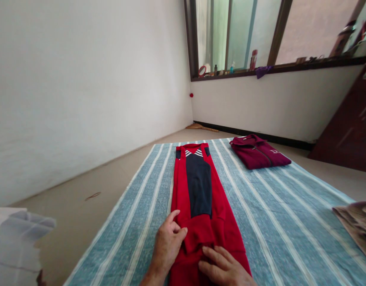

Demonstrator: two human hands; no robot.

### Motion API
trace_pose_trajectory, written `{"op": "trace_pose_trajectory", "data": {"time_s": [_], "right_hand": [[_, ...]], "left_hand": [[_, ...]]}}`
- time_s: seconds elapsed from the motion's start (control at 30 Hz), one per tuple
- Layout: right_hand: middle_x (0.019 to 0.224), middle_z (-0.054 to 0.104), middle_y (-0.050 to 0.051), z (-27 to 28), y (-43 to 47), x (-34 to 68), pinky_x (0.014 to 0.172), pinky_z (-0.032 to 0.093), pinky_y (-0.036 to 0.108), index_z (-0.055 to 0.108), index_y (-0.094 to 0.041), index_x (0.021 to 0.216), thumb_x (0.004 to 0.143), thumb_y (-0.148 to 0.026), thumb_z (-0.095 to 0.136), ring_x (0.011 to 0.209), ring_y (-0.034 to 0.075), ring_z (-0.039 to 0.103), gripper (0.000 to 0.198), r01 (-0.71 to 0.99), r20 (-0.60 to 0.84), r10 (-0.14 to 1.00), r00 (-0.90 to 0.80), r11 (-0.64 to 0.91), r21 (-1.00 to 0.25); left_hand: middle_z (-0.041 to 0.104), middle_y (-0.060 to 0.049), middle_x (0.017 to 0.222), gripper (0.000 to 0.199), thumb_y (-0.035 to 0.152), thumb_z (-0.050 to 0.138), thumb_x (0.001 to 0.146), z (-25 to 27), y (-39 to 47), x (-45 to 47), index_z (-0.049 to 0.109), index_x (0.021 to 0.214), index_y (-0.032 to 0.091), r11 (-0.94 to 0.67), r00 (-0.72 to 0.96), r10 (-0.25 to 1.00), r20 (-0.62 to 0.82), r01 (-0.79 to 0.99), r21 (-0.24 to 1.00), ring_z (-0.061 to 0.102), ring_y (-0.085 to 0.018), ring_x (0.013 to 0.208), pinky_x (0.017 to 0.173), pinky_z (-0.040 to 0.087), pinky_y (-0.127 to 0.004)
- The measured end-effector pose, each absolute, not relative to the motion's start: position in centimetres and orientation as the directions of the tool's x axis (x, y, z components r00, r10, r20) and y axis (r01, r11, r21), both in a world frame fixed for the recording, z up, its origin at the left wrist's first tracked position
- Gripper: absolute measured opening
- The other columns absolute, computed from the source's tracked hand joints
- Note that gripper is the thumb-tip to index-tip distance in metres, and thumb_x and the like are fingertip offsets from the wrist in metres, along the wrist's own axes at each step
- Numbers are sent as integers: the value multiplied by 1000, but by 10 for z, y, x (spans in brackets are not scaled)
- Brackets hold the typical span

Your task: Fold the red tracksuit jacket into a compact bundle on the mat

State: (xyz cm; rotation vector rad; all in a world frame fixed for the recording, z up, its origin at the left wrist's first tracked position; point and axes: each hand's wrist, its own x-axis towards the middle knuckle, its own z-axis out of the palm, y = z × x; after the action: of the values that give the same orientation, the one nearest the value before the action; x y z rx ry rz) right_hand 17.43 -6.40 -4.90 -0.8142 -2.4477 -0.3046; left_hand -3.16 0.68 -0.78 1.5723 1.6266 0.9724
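Currently, red/navy garment (201,186) lies lengthwise on striped cloth (135,222), maroon jacket (256,155) to its rt; L hand (168,242) touches garment's edge, released, thumb & index apart; R hand (221,264) on near end (can't tell if gripping).

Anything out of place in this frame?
Minor: a thin loop lies loose on the floor, left of the striped cloth, as if dropped, and a purple cloth droops over the windowsill. No spill or damage shows on the red-and-navy garment.
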Motion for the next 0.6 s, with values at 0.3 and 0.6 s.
{"op": "trace_pose_trajectory", "data": {"time_s": [0.3,0.6], "right_hand": [[118,67,4,-63,-62,174,95,49,22,60,-21,121,98,-35,42,113,13,60,33,631,576,480,-661,772,81],[99,72,-12,-100,-54,150,94,51,23,68,-27,100,102,-32,29,102,10,65,40,684,830,315,-460,722,104]], "left_hand": [[55,5,53,42,26,54,72,-5,9,-35,62,109,8,-9,-8,1000,21,710,705,57,-17,53,60,48,-30],[51,-14,137,33,24,48,88,5,24,-1,61,117,14,-522,389,790,473,832,187,44,-26,130,105,41,-43]]}}
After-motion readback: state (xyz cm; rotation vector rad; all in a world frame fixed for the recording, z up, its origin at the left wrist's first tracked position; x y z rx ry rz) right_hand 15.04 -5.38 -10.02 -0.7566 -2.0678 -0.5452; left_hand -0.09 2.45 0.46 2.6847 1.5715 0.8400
